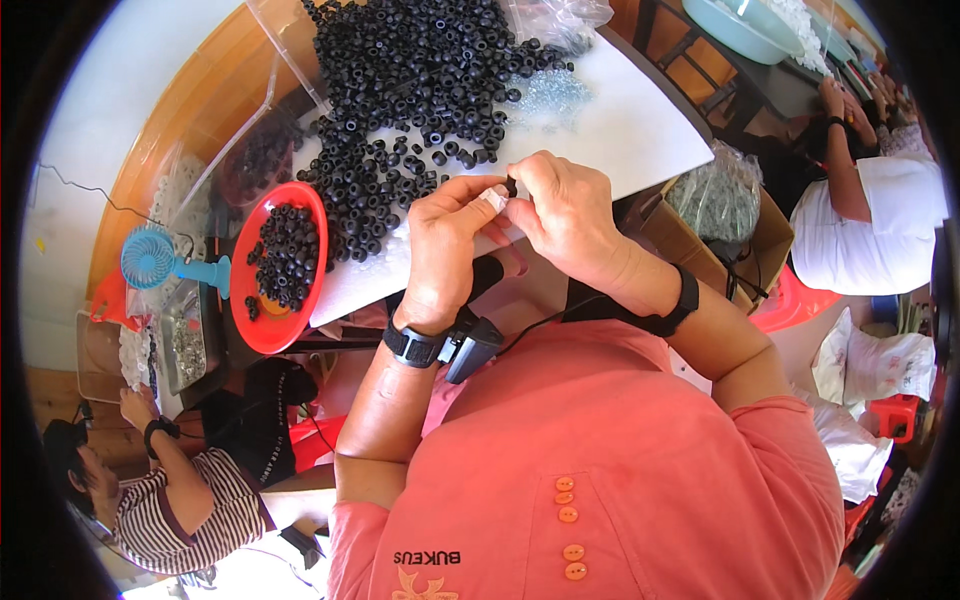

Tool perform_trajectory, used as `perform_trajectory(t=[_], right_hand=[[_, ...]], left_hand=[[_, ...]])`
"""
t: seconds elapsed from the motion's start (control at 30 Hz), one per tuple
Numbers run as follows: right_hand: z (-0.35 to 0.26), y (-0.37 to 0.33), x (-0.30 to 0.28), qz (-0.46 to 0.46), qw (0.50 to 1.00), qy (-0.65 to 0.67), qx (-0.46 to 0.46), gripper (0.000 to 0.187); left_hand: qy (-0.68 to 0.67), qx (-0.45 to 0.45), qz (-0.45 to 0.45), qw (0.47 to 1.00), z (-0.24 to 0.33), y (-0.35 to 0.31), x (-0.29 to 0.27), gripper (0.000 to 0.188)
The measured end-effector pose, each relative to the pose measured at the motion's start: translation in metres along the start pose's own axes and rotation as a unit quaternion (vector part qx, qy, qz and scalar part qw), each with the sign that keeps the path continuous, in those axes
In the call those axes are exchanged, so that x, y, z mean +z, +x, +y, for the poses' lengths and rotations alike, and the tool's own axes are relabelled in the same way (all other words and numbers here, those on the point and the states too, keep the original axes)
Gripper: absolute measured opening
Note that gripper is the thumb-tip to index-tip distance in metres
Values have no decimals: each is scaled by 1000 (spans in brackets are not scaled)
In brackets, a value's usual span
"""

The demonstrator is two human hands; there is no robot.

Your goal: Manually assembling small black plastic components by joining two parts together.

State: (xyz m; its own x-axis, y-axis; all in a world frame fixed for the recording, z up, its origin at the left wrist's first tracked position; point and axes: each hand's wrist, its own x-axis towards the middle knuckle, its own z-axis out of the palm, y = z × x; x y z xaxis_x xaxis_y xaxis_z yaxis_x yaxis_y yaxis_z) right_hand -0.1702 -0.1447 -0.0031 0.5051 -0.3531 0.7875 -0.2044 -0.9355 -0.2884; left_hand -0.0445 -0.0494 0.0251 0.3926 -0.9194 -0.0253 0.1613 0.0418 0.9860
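Note:
My left hand (447, 235) and my right hand (567, 215) meet at the near edge of a white tabletop (640, 125). Between their fingertips is a small black piece (511, 187), pinched from both sides and mostly covered by the fingers. Something white (495, 197), perhaps a wrap, shows at my left thumb tip. Just beyond the hands spreads a big heap of small black ring-shaped parts (410, 75), with strays toward the left hand. Small clear pieces (550, 95) lie beside the heap on its right.
A red bowl (320, 270) of black parts stands left, near a blue fan (150, 258). A clear plastic bag (560, 15) lies at the far edge. At right is a cardboard box (765, 240) with a bagged load. Other people sit at left and right.

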Motion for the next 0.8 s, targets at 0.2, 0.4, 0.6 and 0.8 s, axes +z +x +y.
perform_trajectory(t=[0.2,0.4,0.6,0.8], right_hand=[[-1,0,-4,-30,999,1,11,30],[-5,-5,-2,-18,999,10,26,30],[-6,-6,1,-12,998,33,44,32],[-2,1,-4,-26,999,-7,-23,30]], left_hand=[[88,-37,-53,994,3,8,-6,22],[84,-18,-8,996,-2,5,0,19],[79,-4,19,997,-6,2,2,15],[42,-9,-9,999,-6,-8,-1,19]])
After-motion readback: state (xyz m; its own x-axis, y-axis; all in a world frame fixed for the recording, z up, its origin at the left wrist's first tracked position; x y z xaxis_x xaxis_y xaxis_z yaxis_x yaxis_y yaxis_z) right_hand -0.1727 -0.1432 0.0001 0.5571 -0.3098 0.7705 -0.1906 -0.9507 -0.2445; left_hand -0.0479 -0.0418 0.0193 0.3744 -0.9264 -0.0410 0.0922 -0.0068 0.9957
